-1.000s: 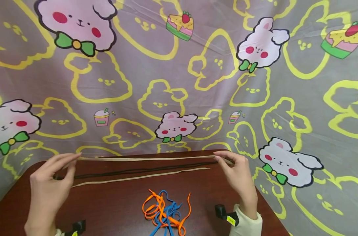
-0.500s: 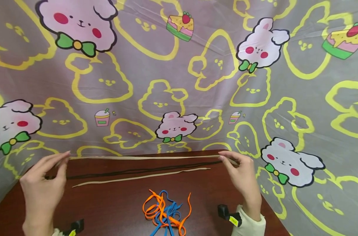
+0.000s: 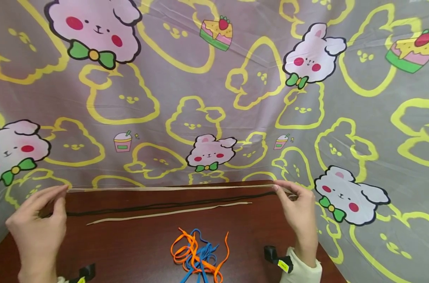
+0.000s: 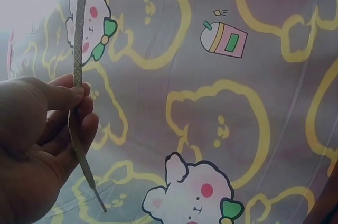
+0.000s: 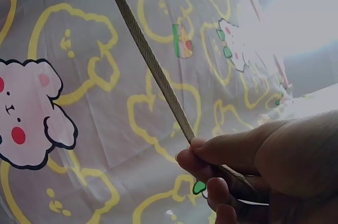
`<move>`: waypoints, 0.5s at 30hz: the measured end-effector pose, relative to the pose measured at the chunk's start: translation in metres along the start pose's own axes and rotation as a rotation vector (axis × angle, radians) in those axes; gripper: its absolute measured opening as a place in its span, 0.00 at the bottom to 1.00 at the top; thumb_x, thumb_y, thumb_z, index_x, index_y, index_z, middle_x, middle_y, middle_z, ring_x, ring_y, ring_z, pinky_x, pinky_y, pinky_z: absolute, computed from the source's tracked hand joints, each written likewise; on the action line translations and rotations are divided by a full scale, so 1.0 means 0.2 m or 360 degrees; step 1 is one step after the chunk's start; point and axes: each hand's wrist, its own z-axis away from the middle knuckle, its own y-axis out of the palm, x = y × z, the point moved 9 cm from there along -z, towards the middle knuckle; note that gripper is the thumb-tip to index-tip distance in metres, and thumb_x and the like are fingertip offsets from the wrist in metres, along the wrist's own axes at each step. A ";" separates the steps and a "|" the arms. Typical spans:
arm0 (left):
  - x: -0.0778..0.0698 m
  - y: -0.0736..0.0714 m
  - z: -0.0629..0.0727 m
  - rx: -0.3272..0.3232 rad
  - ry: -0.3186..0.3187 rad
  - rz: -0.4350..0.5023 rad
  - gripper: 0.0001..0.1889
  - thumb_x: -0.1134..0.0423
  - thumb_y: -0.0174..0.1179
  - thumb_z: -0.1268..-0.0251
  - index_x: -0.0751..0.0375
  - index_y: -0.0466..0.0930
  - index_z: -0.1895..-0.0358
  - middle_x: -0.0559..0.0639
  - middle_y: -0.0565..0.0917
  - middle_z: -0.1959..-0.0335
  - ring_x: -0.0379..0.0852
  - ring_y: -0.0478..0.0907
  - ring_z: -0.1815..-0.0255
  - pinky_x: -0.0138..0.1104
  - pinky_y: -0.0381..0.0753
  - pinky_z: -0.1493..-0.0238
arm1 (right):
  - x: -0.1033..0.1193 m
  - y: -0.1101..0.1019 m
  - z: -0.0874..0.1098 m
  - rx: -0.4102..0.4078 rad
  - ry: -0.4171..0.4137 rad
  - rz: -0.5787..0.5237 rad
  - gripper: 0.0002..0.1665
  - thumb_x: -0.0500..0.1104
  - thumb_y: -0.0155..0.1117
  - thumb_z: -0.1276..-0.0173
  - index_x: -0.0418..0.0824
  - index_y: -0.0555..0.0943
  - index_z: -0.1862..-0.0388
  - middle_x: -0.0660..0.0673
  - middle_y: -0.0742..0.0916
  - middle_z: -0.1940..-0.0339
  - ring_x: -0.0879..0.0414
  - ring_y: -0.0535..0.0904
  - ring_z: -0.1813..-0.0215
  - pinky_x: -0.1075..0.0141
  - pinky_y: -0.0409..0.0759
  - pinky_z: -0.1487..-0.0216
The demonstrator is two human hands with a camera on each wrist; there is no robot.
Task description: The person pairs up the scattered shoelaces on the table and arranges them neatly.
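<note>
1 tan lace (image 3: pixel 164 189) pinched: L hand (image 3: pixel 36 224), R hand (image 3: pixel 299 210); yellow label (image 3: pixel 283 265) illeg.

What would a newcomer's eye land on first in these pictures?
Probably the patterned cloth, whose bunnies and yellow outlines fill the upper part of the head view. Next, the bright tangle of orange lace and blue lace near the table's front middle. Beyond it, a beige lace stretches nearly straight between the left hand and right hand.

Flat beige lace (image 3: pixel 170 188), taut, airborne
</note>
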 end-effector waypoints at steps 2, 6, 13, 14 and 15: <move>0.00 -0.02 0.00 -0.0020 0.0008 0.0004 0.08 0.77 0.62 0.34 0.73 0.88 0.55 0.39 0.88 0.54 0.08 0.70 0.52 0.14 0.68 0.45 | -0.01 -0.01 0.00 -0.0018 0.0023 0.0003 0.08 0.36 0.74 0.35 0.35 0.90 0.58 0.40 0.92 0.65 0.64 0.83 0.68 0.78 0.78 0.65; 0.03 -0.05 0.00 -0.0067 0.0008 -0.0002 0.08 0.74 0.62 0.32 0.73 0.88 0.55 0.23 0.83 0.54 0.07 0.69 0.53 0.14 0.68 0.45 | -0.02 -0.03 0.00 -0.0055 0.0061 0.0033 0.06 0.37 0.75 0.36 0.37 0.91 0.60 0.41 0.91 0.68 0.64 0.81 0.71 0.76 0.76 0.69; 0.13 -0.09 0.01 -0.0150 -0.0111 -0.0048 0.08 0.74 0.63 0.32 0.71 0.88 0.54 0.09 0.76 0.58 0.09 0.69 0.55 0.13 0.68 0.47 | -0.05 -0.07 0.00 -0.0129 0.0101 0.0072 0.06 0.37 0.75 0.36 0.37 0.91 0.61 0.41 0.90 0.72 0.65 0.77 0.74 0.75 0.72 0.74; 0.15 -0.10 0.01 -0.0153 -0.0138 -0.0054 0.09 0.74 0.62 0.31 0.71 0.88 0.53 0.09 0.75 0.59 0.09 0.70 0.55 0.13 0.68 0.47 | -0.05 -0.08 0.00 -0.0131 0.0098 0.0081 0.06 0.37 0.74 0.35 0.37 0.91 0.60 0.41 0.90 0.71 0.65 0.77 0.73 0.75 0.72 0.74; 0.16 -0.10 0.01 -0.0155 -0.0167 -0.0056 0.09 0.74 0.62 0.31 0.71 0.88 0.53 0.05 0.71 0.60 0.10 0.70 0.56 0.13 0.69 0.48 | -0.06 -0.08 0.00 -0.0127 0.0095 0.0094 0.06 0.36 0.73 0.34 0.37 0.91 0.59 0.40 0.90 0.69 0.66 0.77 0.73 0.75 0.73 0.74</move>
